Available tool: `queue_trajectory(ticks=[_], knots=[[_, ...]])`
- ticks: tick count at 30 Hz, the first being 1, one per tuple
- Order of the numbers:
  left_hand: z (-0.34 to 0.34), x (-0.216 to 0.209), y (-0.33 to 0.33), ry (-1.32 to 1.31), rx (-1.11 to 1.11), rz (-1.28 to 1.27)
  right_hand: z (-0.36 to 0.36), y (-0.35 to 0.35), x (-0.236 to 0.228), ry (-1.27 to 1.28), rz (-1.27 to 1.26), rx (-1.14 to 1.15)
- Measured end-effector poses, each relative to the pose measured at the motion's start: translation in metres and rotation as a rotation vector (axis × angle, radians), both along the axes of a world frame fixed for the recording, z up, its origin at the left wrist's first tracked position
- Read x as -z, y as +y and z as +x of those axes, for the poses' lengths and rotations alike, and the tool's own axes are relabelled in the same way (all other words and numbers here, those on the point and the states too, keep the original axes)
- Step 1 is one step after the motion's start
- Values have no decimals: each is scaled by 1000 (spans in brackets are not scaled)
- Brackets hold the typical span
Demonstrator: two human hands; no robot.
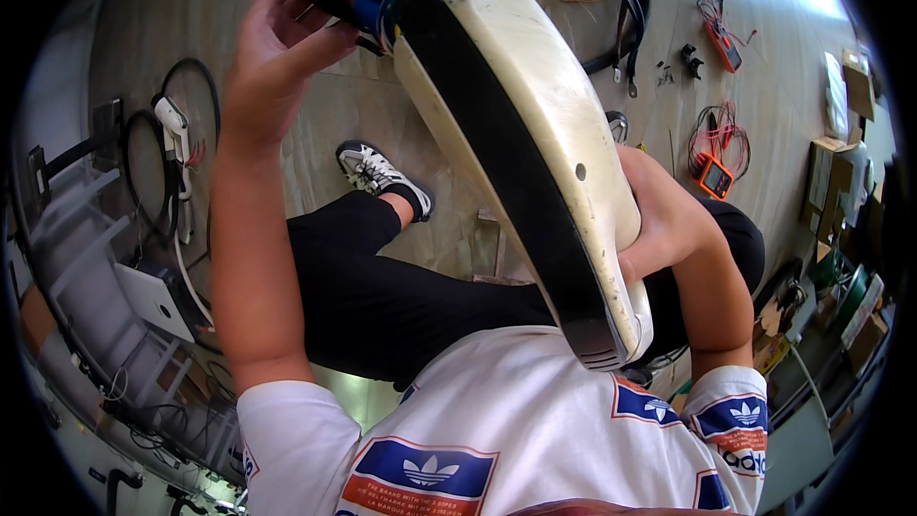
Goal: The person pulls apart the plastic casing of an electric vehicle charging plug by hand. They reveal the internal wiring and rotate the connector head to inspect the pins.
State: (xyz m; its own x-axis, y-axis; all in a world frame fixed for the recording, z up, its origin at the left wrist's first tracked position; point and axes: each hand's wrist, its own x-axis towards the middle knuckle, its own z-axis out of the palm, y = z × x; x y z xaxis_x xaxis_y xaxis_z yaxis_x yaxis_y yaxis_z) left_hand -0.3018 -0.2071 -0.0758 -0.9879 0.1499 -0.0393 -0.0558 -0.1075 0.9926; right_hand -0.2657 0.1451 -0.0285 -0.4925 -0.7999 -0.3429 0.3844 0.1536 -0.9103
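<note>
Clasping cream casing (552, 115), right hand (657, 205) partly hidden, left hand (291, 53) curled around cropped wires (384, 2).

A blue-patched white T-shirt (535, 401) is worn with black trousers (411, 277) and sneakers (373, 170).

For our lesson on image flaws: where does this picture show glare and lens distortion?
Head view: bright glare whitens the floor at upper right; head view: only soft sheen on the cream shell; head view: surroundings curve near the rim, with black corners.
</note>
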Motion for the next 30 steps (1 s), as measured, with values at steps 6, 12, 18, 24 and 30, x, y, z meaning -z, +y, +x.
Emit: queue_trajectory(ticks=[6,12,18,24,30], knots=[[0,-5,3,-137,24,364,3,-1,1,-103,-38,10],[2,-18,30,-443,-172,570,10,-17,3,-305,-143,-171],[4,-26,37,-579,70,457,38,-41,8,-281,-223,-175],[-26,-119,60,-664,163,113,61,-49,-4,82,-169,6],[-25,-275,137,-402,253,-545,82,-81,-56,485,-203,324]])
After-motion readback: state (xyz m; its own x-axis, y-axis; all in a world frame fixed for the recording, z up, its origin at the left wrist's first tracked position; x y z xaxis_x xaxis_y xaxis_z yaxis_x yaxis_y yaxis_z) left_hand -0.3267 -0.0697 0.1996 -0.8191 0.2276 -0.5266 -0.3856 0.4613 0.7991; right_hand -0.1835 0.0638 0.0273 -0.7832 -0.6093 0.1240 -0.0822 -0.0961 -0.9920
